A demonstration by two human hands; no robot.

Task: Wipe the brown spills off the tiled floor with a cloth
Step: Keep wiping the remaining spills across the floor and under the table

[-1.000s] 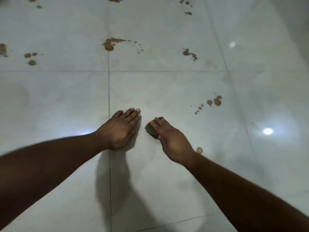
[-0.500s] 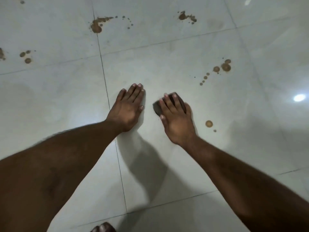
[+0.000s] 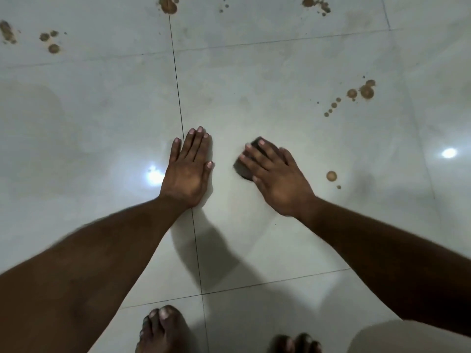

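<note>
My right hand [image 3: 276,178] presses a small dark cloth [image 3: 241,168] flat onto the pale tiled floor [image 3: 254,93], fingers spread over it, so only its left and far edges show. My left hand [image 3: 188,169] lies flat on the floor beside it, palm down over a grout line, fingers straight. Brown spills lie around: a single drop [image 3: 331,176] just right of my right hand, a trail of drops [image 3: 356,94] further right and ahead, a blotch [image 3: 168,6] at the top, another [image 3: 317,5] top right, and spots [image 3: 51,42] at the far left.
My bare feet [image 3: 163,329] stand at the bottom edge, toes toward the hands. Light reflections glare off the glossy tiles [image 3: 449,152]. Faint smeared patches show on the tile ahead of the cloth.
The view has tilted down and back, bringing my feet into the frame. My right hand's fingers have spread flatter over the cloth; my left hand stays planted on the floor.
</note>
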